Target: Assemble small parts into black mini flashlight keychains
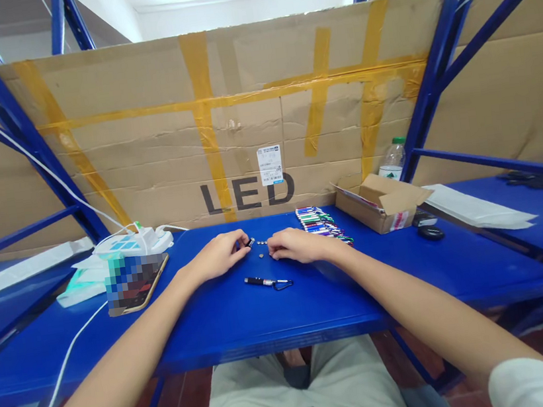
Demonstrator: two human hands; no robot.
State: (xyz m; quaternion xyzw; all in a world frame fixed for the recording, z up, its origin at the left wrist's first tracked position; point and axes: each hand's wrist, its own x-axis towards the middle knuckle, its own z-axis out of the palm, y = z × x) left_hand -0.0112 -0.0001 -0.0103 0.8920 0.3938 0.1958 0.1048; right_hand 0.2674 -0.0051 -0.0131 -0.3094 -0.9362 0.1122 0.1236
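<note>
- Two bare hands of ours rest on the blue metal shelf top [247, 320], fingertips turned toward each other with a narrow gap between them.
- Our left hand [221, 253] has its fingers pinched narrow on a small dark cylindrical part [250, 242] that pokes out past the fingertips.
- Our right hand [294, 245] lies curled, fingers drawn in close; we cannot tell whether it holds anything.
- Several tiny round silver button cells [262, 247] sit in the gap between our two sets of fingertips, loose on the shelf.
- Just nearer to us than the fingertips lies a slim black pen torch with a clip ring [268, 283], flat on its side and apart from both hands.
- Beyond our right fingers, a heap of small coloured pen torches [321, 223] lies beside an open brown cardboard box [381, 201].
- Outward of our left fingers, a phone in a tan case [135, 285] lies flat, with a white power strip [129, 242] past it.
</note>
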